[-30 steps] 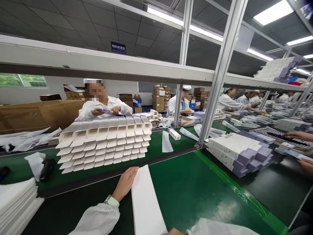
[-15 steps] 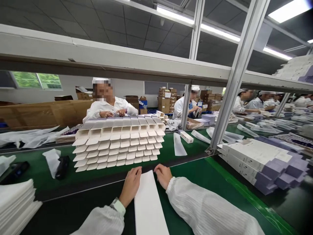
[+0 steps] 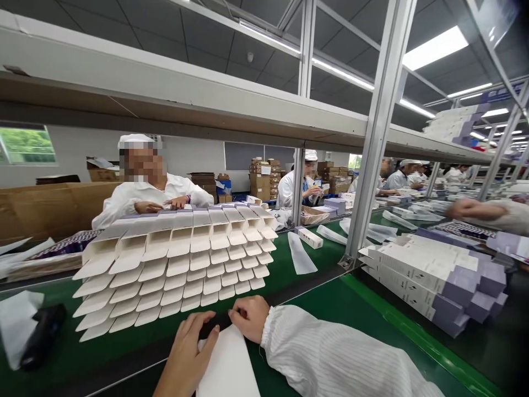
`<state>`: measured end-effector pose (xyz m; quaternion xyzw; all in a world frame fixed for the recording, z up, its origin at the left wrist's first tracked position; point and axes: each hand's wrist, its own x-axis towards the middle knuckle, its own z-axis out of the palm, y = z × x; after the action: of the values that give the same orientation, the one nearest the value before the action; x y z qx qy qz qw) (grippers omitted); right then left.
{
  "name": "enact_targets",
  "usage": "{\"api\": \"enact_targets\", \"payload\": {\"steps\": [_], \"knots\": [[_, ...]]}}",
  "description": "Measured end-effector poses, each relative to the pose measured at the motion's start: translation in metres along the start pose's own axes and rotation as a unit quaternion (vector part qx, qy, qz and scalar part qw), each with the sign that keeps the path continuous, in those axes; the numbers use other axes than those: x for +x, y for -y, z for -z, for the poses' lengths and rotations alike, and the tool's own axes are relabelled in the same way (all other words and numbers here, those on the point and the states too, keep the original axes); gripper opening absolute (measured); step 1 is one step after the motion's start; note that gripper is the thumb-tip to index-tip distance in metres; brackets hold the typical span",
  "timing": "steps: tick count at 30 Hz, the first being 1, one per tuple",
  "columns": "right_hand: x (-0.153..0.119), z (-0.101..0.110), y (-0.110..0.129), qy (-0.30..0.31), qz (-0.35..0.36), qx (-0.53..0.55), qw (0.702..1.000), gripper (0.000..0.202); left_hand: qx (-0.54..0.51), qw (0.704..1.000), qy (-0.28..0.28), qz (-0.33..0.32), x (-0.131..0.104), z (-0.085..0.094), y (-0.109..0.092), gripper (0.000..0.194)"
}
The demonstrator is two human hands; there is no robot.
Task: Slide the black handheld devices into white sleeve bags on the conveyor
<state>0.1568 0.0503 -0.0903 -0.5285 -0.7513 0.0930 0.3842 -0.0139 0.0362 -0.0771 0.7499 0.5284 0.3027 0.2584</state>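
Note:
A long white strip (image 3: pixel 230 366), smooth like paper or thin foam, lies on the green work surface in front of me. My left hand (image 3: pixel 188 350) rests along its left edge, fingers stretched out and thumb over the strip. At the far end, my right hand (image 3: pixel 250 317) has curled fingers closed at the strip's top corner. Just beyond my hands stands a stack of open white cartons (image 3: pixel 177 270) with their flaps facing me. Whether the strip is one sheet or several cannot be made out.
A dark handheld device (image 3: pixel 43 336) lies at left. Closed white-and-lilac cartons (image 3: pixel 433 275) are piled at right, near a co-worker's blurred hand (image 3: pixel 475 210). Behind the carton stack a co-worker (image 3: pixel 152 193) sits. A metal post (image 3: pixel 374 138) and overhead shelf (image 3: pixel 190 99) stand ahead.
My view has turned right and moved closer to the carton stack. My right hand has come in to the strip's far corner. A co-worker's hand has appeared at right.

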Motion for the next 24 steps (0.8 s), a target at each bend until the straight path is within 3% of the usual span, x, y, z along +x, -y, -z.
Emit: {"api": "enact_targets", "payload": {"steps": [5,16,24], "knots": [[-0.001,0.000,0.001,0.037,0.021,0.013,0.999,0.015,0.074,0.995,0.029,-0.055,-0.005,0.003,-0.004,0.022],[0.001,0.008,-0.001,0.093,0.033,0.082,0.992,0.013,0.029,0.997,0.025,-0.064,-0.007,0.003,-0.009,0.019],[0.000,0.008,-0.003,0.102,0.043,0.172,0.979,0.015,0.010,0.998,0.012,-0.067,-0.007,0.004,-0.008,0.026]]}}
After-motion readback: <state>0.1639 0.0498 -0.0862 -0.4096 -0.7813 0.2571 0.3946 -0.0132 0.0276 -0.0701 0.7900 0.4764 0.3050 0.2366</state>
